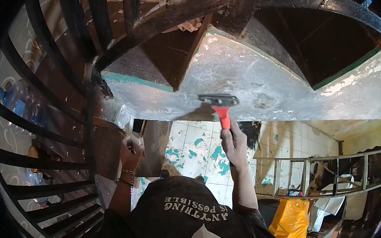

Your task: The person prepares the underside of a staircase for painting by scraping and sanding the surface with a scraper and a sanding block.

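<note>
My right hand (234,145) is wrapped round the red handle of a scraper (221,112). The scraper's wide dark head lies against the grey, patchy side wall of the staircase (256,75), near its lower edge. Strips of green paint (135,80) remain along the stepped upper border. Lower on the left, my left hand (132,150) has curled fingers beside a dark wooden panel (154,147), below the wall's left corner. What it holds, if anything, I cannot make out.
Green paint flakes lie on the white tiled floor (192,159). Dark railing bars (39,161) curve along the left. A ladder (320,174) lies across the right, beside a yellow bag (290,221). Plastic bottles (21,105) show behind the railing.
</note>
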A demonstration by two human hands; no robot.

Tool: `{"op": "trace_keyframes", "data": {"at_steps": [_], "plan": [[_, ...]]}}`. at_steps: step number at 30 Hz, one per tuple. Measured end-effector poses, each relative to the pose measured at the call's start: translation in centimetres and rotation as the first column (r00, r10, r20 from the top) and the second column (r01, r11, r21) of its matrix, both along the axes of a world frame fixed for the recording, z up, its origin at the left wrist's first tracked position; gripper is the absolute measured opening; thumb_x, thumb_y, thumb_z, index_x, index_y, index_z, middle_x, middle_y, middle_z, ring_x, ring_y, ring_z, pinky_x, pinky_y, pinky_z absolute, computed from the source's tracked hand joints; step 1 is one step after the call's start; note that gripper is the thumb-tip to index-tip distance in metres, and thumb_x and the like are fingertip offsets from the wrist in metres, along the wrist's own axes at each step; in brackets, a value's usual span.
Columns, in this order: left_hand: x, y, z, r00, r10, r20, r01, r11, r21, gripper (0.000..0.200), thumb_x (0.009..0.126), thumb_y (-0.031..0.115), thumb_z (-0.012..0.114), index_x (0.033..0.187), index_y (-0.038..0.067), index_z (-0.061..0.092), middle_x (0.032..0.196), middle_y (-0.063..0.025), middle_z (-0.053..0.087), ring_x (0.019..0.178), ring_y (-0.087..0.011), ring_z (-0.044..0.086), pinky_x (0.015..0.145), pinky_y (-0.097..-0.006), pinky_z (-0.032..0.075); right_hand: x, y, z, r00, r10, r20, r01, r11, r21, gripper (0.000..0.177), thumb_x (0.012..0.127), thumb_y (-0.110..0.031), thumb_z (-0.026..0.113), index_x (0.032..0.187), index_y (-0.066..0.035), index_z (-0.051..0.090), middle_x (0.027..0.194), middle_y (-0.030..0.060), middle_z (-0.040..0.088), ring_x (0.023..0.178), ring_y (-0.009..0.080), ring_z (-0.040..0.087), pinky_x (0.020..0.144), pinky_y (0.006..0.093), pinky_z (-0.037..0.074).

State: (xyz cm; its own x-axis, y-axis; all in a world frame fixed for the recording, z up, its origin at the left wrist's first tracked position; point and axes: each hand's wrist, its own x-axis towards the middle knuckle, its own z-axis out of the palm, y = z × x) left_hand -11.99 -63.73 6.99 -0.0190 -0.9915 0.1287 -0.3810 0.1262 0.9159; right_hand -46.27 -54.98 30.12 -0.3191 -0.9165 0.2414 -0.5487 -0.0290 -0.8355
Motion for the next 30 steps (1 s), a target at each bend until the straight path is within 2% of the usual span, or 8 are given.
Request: {"op": "trace_keyframes", "data": {"at_steps": [3, 6, 15, 20, 23, 26, 29, 30], "plan": [[-0.1, -0.4, 0.1, 0.999, -0.016, 0.036, 0.016, 1.0, 0.01, 0.065, 0.08, 0.024, 0.078, 0.132, 0.001, 0.046, 0.113, -0.0131, 0.06, 0.102, -0.0217, 0.062, 0.088, -0.0371, 0.053, -0.3, 0.3, 0.3, 0.999, 0.001, -0.054, 0.001, 1.0, 0.031, 0.045, 0.1, -0.018, 0.052, 0.143, -0.005, 0.048, 0.071, 0.0117, 0.062, 0.057, 0.0171, 0.058, 0.058, 0.0313, 0.047], [-0.4, -0.5, 0.0, 0.996, 0.0, -0.085, 0.001, 1.0, 0.009, 0.066, 0.079, 0.023, 0.078, 0.131, 0.001, 0.046, 0.114, -0.0134, 0.06, 0.101, -0.0223, 0.062, 0.087, -0.0365, 0.053, -2.0, 2.3, 0.5, 0.994, -0.067, 0.082, 0.06, 0.995, 0.083, 0.045, 0.1, -0.016, 0.05, 0.143, -0.003, 0.048, 0.07, 0.0086, 0.06, 0.058, 0.0128, 0.055, 0.058, 0.0287, 0.046], [-1.5, -1.2, 0.9, 0.978, 0.104, -0.182, -0.095, 0.994, 0.062, 0.065, 0.075, 0.017, 0.081, 0.128, -0.003, 0.051, 0.113, -0.0136, 0.062, 0.097, -0.0199, 0.062, 0.085, -0.0336, 0.053, -2.9, 3.2, 1.5, 0.995, -0.102, -0.003, 0.101, 0.992, 0.077, 0.047, 0.097, -0.013, 0.053, 0.143, -0.003, 0.049, 0.07, 0.011, 0.061, 0.065, 0.0141, 0.059, 0.065, 0.0293, 0.049], [-2.6, -3.1, 2.9, 0.968, 0.112, -0.227, -0.129, 0.99, -0.063, 0.062, 0.081, 0.015, 0.079, 0.133, -0.002, 0.05, 0.115, -0.0121, 0.062, 0.099, -0.0181, 0.06, 0.086, -0.0327, 0.051, 1.2, -2.4, 2.0, 0.987, 0.08, -0.14, -0.084, 0.996, -0.027, 0.049, 0.097, -0.014, 0.055, 0.144, -0.008, 0.046, 0.099, 0.027, 0.066, 0.085, 0.0445, 0.066, 0.076, 0.0428, 0.052], [-2.2, -6.6, 3.4, 0.949, 0.199, -0.243, -0.239, 0.96, -0.148, 0.062, 0.083, 0.015, 0.077, 0.136, -0.002, 0.049, 0.117, -0.0126, 0.061, 0.1, -0.0184, 0.06, 0.086, -0.0333, 0.051, 3.5, -2.3, -0.5, 0.94, 0.27, -0.209, -0.262, 0.963, 0.067, 0.05, 0.095, -0.016, 0.059, 0.143, -0.007, 0.045, 0.103, 0.0261, 0.067, 0.088, 0.0466, 0.064, 0.077, 0.0455, 0.053], [-2.1, -10.3, 3.4, 0.877, 0.344, -0.335, -0.433, 0.868, -0.242, 0.056, 0.086, 0.017, 0.074, 0.134, -0.002, 0.051, 0.112, -0.0123, 0.061, 0.1, -0.0202, 0.059, 0.087, -0.0348, 0.051, 2.2, 1.4, -5.0, 0.9, 0.382, -0.212, -0.363, 0.924, 0.124, 0.048, 0.096, -0.018, 0.059, 0.141, -0.006, 0.048, 0.099, 0.0256, 0.067, 0.085, 0.0455, 0.065, 0.077, 0.0445, 0.053], [-6.2, -11.5, 3.2, 0.831, 0.36, -0.424, -0.5, 0.817, -0.287, 0.054, 0.087, 0.016, 0.072, 0.133, -0.003, 0.051, 0.113, -0.0135, 0.06, 0.098, -0.0233, 0.06, 0.09, -0.0379, 0.049, -1.5, 6.8, -10.1, 0.996, 0.081, 0.047, -0.094, 0.896, 0.434, 0.044, 0.098, -0.021, 0.057, 0.138, -0.004, 0.051, 0.09, 0.0201, 0.069, 0.076, 0.0298, 0.068, 0.072, 0.038, 0.053], [-7.4, -11.5, 2.3, 0.922, 0.312, -0.228, -0.379, 0.843, -0.381, 0.058, 0.086, 0.019, 0.072, 0.134, -0.004, 0.048, 0.119, -0.019, 0.056, 0.104, -0.0302, 0.059, 0.096, -0.043, 0.045, -3.5, 9.2, -12.8, 0.997, -0.04, 0.071, -0.001, 0.865, 0.502, 0.042, 0.099, -0.022, 0.056, 0.137, -0.003, 0.052, 0.086, 0.0174, 0.069, 0.073, 0.0231, 0.067, 0.07, 0.0351, 0.053]]}}
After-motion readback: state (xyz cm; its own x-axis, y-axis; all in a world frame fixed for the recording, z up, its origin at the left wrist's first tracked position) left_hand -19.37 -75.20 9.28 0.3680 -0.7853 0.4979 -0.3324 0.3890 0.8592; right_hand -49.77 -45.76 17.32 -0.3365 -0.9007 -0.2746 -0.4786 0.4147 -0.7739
